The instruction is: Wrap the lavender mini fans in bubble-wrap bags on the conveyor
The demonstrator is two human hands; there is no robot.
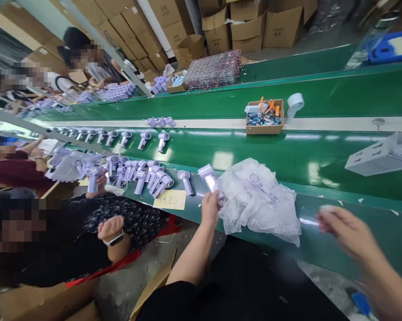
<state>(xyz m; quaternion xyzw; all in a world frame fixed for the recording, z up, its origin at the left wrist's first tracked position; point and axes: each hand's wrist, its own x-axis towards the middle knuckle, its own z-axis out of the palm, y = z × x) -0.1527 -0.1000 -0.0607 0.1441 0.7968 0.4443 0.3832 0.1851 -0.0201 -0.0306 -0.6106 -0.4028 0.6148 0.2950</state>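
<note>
"Where is the fan in hand?"

"A lavender handheld fan (210, 179) is held tilted above the green surface (331, 254), its lower end gripped in the fingers of a worker's left hand (210, 209), just beside a crumpled heap of clear bubble wrap (251, 214)."

"And the right hand (350, 232)?"

"Raised on the other side of the wrap, well apart from the fan and blurred. Its fingers are drawn together near a pale scrap (327, 207); whether they grip it, I cannot tell."

"Is that another fan on the wrap?"

"A second fan (261, 185) shows among its folds, though whether inside or on top is unclear."

"What lies to the left?"

"A single upright-angled fan (186, 183) rests near a handwritten yellow note (170, 199), with a crowd of lavender fans (142, 173) beyond. A seated co-worker (70, 232) wearing a wristwatch (116, 238) holds one more."

"And across the line?"

"A row of fans stands along the green conveyor belt (190, 154). Behind it, a cardboard box (265, 129) of orange-handled tools sits beside a roll of tape (295, 102); a white carton (378, 154) stands at right."
</note>
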